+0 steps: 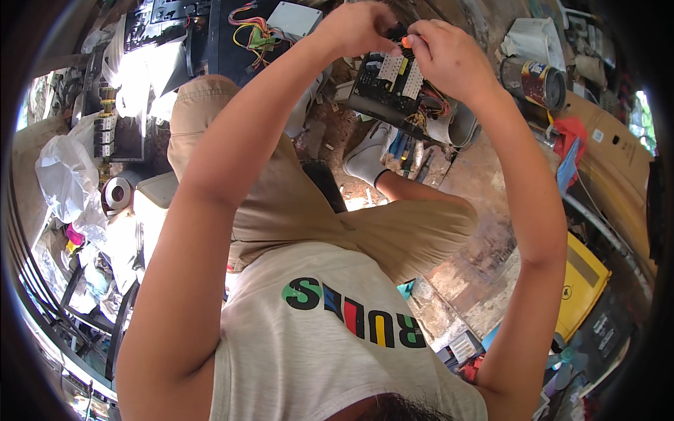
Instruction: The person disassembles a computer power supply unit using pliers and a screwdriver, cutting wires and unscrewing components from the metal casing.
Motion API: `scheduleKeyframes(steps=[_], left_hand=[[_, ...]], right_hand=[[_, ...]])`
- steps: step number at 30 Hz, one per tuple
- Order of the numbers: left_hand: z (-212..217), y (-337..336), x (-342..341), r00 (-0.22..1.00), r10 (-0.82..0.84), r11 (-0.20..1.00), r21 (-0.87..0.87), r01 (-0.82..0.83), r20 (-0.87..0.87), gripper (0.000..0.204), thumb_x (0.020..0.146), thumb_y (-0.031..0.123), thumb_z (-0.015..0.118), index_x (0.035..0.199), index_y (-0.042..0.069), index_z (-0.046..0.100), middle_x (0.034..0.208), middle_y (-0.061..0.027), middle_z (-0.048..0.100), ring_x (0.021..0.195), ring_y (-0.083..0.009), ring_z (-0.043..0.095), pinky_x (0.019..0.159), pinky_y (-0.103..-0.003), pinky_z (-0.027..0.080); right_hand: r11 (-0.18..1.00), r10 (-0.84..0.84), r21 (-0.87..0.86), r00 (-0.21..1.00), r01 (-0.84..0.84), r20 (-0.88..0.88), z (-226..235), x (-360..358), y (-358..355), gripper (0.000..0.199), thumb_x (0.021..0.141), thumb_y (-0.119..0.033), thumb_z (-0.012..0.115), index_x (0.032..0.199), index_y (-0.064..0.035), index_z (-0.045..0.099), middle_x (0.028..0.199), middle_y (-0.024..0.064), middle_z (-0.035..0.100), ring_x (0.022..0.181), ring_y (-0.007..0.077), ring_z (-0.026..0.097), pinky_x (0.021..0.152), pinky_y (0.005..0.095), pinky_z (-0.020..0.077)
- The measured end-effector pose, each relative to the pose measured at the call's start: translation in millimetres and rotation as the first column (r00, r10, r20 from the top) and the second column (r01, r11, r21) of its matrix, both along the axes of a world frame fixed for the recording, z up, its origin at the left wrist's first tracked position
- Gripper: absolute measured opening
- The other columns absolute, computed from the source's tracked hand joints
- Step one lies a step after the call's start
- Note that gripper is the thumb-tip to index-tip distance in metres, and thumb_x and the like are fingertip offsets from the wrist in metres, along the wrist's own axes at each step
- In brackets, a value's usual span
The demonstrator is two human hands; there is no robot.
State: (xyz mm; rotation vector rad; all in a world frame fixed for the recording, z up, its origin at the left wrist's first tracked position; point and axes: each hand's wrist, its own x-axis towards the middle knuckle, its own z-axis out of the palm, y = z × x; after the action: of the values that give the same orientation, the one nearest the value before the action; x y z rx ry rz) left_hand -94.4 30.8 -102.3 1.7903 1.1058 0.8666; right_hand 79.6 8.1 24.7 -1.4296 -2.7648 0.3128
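Note:
An opened black electronics box [375,105], which looks like a computer power supply with pale heat sinks [413,78] and a bundle of coloured wires [437,105], sits beyond my foot. Above its far edge my right hand [455,62] is closed, its thumb and fingers pinching a small orange thing [406,42] whose kind I cannot make out. Close beside it, my left hand [358,28] curls its fingers toward some dark matter at the box's far side. Those fingertips are partly blurred, and what they hold is hidden.
A grey metal box with coloured wires [295,19] lies at the far left. Screwdrivers [406,151] rest near my foot. A rusty can [537,83] and a cardboard box [604,144] stand right; a tape roll [118,192] and plastic bags [67,172] lie left.

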Motion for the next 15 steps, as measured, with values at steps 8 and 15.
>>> scheduleKeyframes(steps=[8, 15], left_hand=[[-20.3, -58.5, 13.6, 0.93, -0.266, 0.741, -0.671, 0.029, -0.253, 0.054, 0.091, 0.048, 0.065, 0.099, -0.005, 0.068, 0.087, -0.0221, 0.07, 0.077, -0.0361, 0.068, 0.076, -0.043, 0.053], [-9.0, -72.5, 22.7, 0.994, 0.019, 0.918, -0.391, -0.059, -0.108, 0.049, 0.093, 0.036, 0.064, 0.125, -0.002, 0.059, 0.104, -0.0247, 0.069, 0.097, -0.0399, 0.067, 0.085, -0.044, 0.052]], right_hand=[[0.984, -0.14, -0.09, 0.982, 0.152, 0.128, -1.0, -7.1, -4.2, 0.021, 0.09, -0.022, 0.063, 0.094, -0.0021, 0.069, 0.087, 0.0204, 0.069, 0.081, 0.0403, 0.066, 0.075, 0.0458, 0.0526], [0.912, -0.327, -0.213, 0.935, 0.35, 0.14, 36.7, 36.3, 0.8, 0.03, 0.094, -0.03, 0.061, 0.105, -0.0043, 0.071, 0.089, 0.016, 0.071, 0.08, 0.0313, 0.068, 0.071, 0.0398, 0.0522]])
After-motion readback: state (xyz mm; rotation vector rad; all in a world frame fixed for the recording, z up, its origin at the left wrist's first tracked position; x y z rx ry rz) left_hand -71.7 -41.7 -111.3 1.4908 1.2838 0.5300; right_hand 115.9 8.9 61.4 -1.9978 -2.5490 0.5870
